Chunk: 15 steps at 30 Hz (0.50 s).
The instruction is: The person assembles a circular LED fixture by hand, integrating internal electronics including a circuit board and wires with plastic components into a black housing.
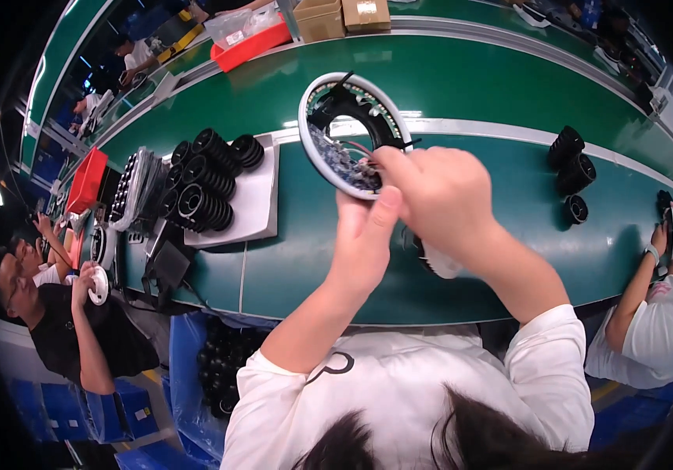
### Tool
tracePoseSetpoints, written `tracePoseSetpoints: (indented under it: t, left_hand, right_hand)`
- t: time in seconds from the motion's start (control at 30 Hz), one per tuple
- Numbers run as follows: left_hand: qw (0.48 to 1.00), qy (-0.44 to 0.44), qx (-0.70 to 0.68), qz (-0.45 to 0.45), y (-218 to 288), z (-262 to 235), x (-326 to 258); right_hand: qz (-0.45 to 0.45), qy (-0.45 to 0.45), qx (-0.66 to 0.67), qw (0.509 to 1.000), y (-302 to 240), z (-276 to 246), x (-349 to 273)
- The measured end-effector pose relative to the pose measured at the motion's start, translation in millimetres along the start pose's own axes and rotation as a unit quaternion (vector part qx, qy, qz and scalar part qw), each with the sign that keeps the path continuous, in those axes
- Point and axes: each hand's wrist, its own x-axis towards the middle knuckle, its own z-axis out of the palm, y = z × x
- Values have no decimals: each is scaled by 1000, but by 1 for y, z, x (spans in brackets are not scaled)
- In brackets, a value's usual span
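I hold a round white-rimmed housing (305, 133) tilted up over the bench, a ring of small LEDs along its inner edge. Inside sit a black ring-shaped part and a circuit board (332, 160) with thin wires (358, 146). My left hand (364, 227) grips the lower rim, thumb at the front. At the right side of the housing, my right hand (446, 184) is closed, its thumb and forefinger pinching by the wires; the fingertips are partly hidden. Below my right hand a white and black part (440, 262) lies on the bench, mostly covered.
On the green bench (313, 274), several black ribbed cylinders (203, 188) stand on a white tray (262, 211) at left, and more (575, 174) at right. A red bin (250, 43) and cardboard boxes (319, 19) are at the back. Co-workers sit on both sides.
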Motion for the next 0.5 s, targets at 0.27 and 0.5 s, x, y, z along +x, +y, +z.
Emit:
tracePoseSetpoints:
  t: [0.27,0.5]
  left_hand:
    - [968,99,-227,-40,3,-9,-4]
    - [966,119,-231,5,4,-13,0]
  right_hand:
    - [-36,13,153,987,-21,19,-25]
    - [-3,-139,295,945,-22,7,-18]
